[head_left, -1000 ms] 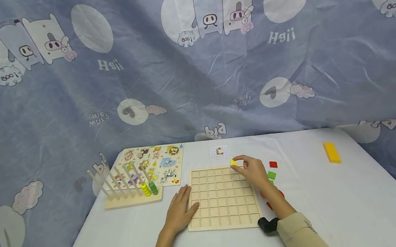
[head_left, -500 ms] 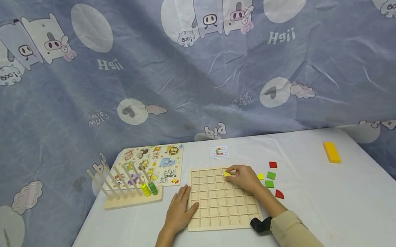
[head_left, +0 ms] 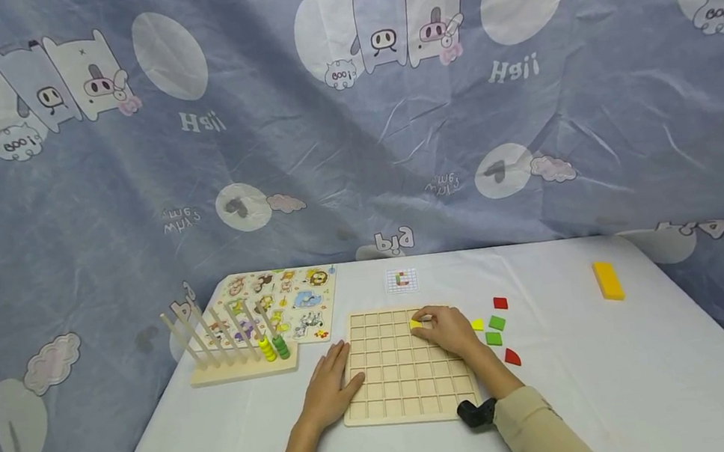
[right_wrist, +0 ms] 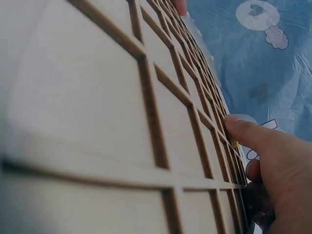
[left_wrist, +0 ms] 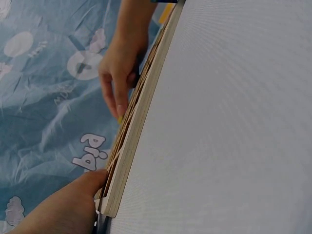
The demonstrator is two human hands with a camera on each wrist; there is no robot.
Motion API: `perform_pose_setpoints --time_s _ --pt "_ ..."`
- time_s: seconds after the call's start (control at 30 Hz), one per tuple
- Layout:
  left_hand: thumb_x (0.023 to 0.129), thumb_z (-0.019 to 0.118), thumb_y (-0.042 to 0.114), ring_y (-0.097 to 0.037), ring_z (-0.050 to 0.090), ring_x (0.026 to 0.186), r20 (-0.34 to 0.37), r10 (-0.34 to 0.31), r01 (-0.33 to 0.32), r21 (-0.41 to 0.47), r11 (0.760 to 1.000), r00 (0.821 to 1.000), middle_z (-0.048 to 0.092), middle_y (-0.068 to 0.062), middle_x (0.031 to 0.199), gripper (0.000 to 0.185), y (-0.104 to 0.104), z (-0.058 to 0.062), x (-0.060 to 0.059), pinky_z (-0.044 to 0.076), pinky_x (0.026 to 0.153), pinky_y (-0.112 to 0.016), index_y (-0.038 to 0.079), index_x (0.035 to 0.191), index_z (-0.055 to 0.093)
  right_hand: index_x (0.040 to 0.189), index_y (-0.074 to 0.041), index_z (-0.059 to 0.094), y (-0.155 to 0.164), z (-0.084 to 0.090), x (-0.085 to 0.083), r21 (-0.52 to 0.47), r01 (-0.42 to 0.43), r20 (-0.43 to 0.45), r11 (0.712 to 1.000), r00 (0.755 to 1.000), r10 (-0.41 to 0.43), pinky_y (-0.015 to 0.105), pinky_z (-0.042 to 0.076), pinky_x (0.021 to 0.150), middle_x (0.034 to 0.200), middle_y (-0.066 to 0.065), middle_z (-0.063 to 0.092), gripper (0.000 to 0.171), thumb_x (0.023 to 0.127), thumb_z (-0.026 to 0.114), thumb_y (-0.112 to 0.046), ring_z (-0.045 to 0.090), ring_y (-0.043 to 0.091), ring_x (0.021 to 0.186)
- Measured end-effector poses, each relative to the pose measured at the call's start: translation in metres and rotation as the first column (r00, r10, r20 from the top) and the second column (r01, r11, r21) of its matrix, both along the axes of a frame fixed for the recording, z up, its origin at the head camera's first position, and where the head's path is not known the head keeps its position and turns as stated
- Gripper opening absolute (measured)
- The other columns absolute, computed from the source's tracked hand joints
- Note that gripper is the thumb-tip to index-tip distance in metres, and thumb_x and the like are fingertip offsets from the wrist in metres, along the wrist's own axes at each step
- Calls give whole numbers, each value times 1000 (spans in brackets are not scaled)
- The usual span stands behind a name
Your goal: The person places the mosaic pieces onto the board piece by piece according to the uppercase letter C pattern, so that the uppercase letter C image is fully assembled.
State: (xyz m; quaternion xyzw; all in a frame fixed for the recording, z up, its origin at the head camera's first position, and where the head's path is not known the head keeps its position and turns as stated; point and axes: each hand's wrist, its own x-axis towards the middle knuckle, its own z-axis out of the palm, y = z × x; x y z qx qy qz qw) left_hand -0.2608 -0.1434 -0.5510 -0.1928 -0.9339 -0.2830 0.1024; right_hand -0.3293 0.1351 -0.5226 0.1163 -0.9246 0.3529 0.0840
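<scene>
Head view: the right hand [head_left: 448, 330] pinches a small, flat yellow piece [head_left: 416, 323] between thumb and fingertips, near the far side of the pale wooden grid board [head_left: 394, 408]. The left hand [head_left: 327, 387] lies along the board's left edge, thumb spread well away from its extended fingers.

Left wrist view: the left thumb touches the board's rim; a yellow sliver shows at the right fingertips.

Right wrist view: straight, brown-sided ribs [right_wrist: 152, 114] divide smooth cells.
</scene>
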Motion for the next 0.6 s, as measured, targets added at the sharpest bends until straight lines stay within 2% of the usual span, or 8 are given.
perform_pose_setpoints --time_s 0.6 --pt "92 50 46 -26 25 136 -8 2 -2 -6 1000 1000 31 -14 146 68 1 1 1 16 112 -42 3 142 34 95 -18 72 0 3 1 -1 -3 -13 1000 1000 3 27 31 40 49 -3 43 26 75 77 -34 35 12 43"
